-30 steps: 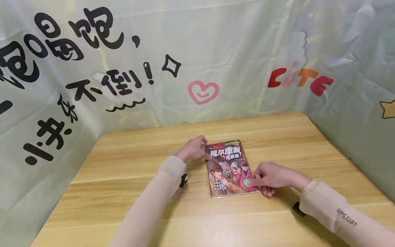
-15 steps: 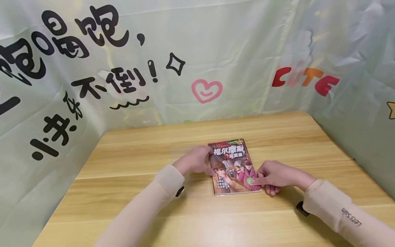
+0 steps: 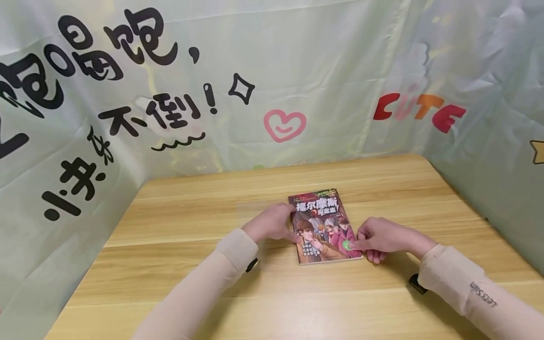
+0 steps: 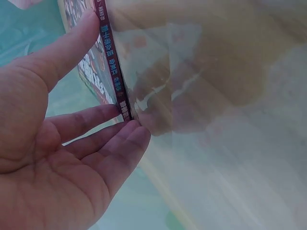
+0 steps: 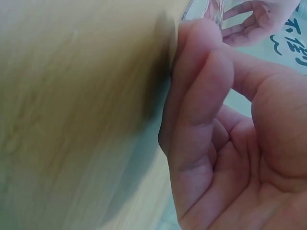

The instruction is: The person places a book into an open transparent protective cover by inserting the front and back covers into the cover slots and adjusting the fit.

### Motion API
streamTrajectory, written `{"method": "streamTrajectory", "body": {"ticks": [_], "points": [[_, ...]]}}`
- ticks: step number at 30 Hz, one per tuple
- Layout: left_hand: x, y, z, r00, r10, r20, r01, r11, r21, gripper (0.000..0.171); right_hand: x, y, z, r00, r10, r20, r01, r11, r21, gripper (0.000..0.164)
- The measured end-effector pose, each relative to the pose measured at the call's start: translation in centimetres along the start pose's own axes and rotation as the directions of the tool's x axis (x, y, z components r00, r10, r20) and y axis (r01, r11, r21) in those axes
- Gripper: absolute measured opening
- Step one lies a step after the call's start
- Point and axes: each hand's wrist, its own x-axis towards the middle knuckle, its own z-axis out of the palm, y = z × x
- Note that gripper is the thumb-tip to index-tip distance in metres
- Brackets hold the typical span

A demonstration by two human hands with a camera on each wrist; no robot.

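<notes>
A paperback book (image 3: 321, 222) with a dark red illustrated cover and white Chinese title lies on the table, cover up. My left hand (image 3: 274, 222) is at its left edge; in the left wrist view the thumb (image 4: 72, 45) reaches the cover's edge and the loosely straight fingers touch the printed spine (image 4: 112, 62). My right hand (image 3: 380, 238) pinches the lower right corner, thumb on the cover over a green round mark, other fingers curled at the edge. In the right wrist view a sliver of the book (image 5: 217, 10) shows beyond the curled right fingers (image 5: 201, 86).
The wood-grain table (image 3: 170, 264) has rounded far corners. A pale printed cloth (image 3: 331, 61) encloses it at the back and both sides. Left of the book lies a faint clear patch (image 3: 248, 208). Small black devices hang under both sleeve cuffs.
My left hand has slid from the book's upper left corner down along the spine. The right hand stays at the lower right corner. The head view has shifted slightly.
</notes>
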Motion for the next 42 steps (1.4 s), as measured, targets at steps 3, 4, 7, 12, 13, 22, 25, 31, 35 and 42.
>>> {"method": "streamTrajectory", "body": {"ticks": [3,4,7,12,13,22,25,31,35,42], "points": [[0.2,0.1,0.1,1.0,0.001,0.002,-0.001,1.0,0.005,0.095,0.1,0.2,-0.1,1.0,0.004,0.0,-0.004,1.0,0.001,0.035],[0.3,0.2,0.1,1.0,0.001,0.003,-0.001,1.0,0.005,0.095,0.1,0.2,-0.2,1.0,0.005,-0.002,-0.005,1.0,0.0,0.035],[0.6,0.4,0.1,1.0,-0.002,0.007,0.002,1.0,-0.007,0.094,0.2,0.4,-0.6,1.0,0.002,-0.011,-0.002,1.0,-0.009,0.034],[1.1,0.9,0.0,1.0,-0.004,0.003,0.004,1.0,-0.015,0.093,0.2,0.5,-1.4,0.999,0.006,-0.053,-0.009,0.999,-0.044,0.031],[1.2,1.0,-0.1,1.0,-0.003,0.001,0.003,1.0,-0.01,0.093,0.2,0.5,-1.6,0.998,0.009,-0.061,-0.012,0.999,-0.051,0.031],[1.5,1.4,0.0,1.0,0.002,-0.006,-0.002,1.0,0.007,0.087,0.9,0.4,-2.1,0.986,-0.001,-0.169,-0.013,0.996,-0.084,0.032],[1.5,1.5,0.0,1.0,0.0,-0.008,0.0,1.0,0.01,0.086,1.1,0.4,-2.2,0.976,-0.007,-0.218,-0.015,0.995,-0.099,0.033],[1.6,1.8,0.1,1.0,0.0,-0.007,0.0,1.0,0.02,0.088,1.4,0.3,-2.4,0.961,-0.021,-0.275,-0.012,0.993,-0.117,0.032],[1.7,1.9,0.2,1.0,0.005,-0.012,-0.005,1.0,0.018,0.088,1.3,0.5,-2.4,0.963,-0.027,-0.268,-0.006,0.993,-0.119,0.032],[1.6,1.6,0.2,1.0,0.006,-0.01,-0.006,1.0,0.01,0.091,1.7,0.0,-2.1,0.961,-0.03,-0.274,-0.003,0.993,-0.119,0.032]]}}
